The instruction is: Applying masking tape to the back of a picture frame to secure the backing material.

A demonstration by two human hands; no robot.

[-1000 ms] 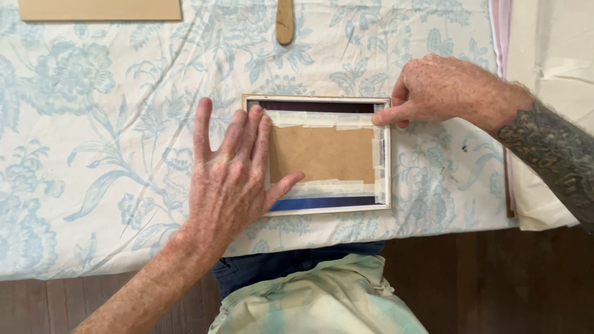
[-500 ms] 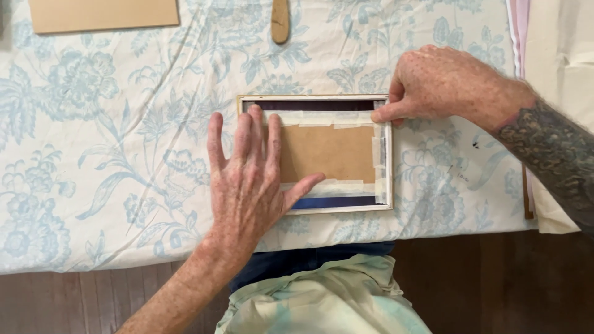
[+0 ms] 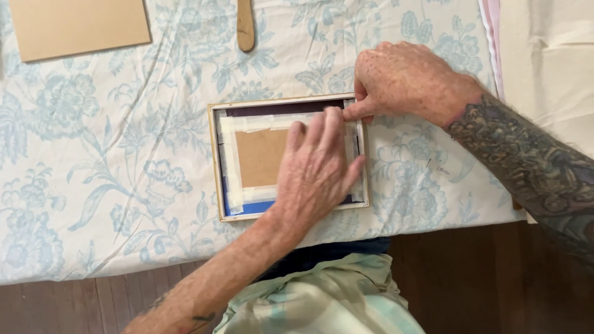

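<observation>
Cloth covers the table (image 3: 111,204): pale cream fabric printed with light blue flowers and leaves, creased in places, its near edge hanging over a dark wooden floor (image 3: 482,278). At the far left lies a flat tan board (image 3: 80,26), cut off by the top of the view. A wooden stick (image 3: 245,26) lies at the top centre, its upper end out of view. Stacked sheets of cream paper or cloth (image 3: 544,55) fill the right side, with a thin pink and white edge beside them.

Face down near the table's front edge lies a small picture frame (image 3: 215,161) with a light wooden rim. Inside it sits a brown backing card (image 3: 260,158), bordered by strips of pale tape, with dark purple showing along the top and blue at the lower edge.

The left hand (image 3: 318,170) lies flat and open, palm down, on the right half of the backing, grasping nothing; it hides that part of the card and tape. The right hand (image 3: 405,80) is loosely curled at the frame's upper right corner, one fingertip pressed on the tape there; whether it pinches anything cannot be made out. The tattooed right forearm runs off the right edge.
</observation>
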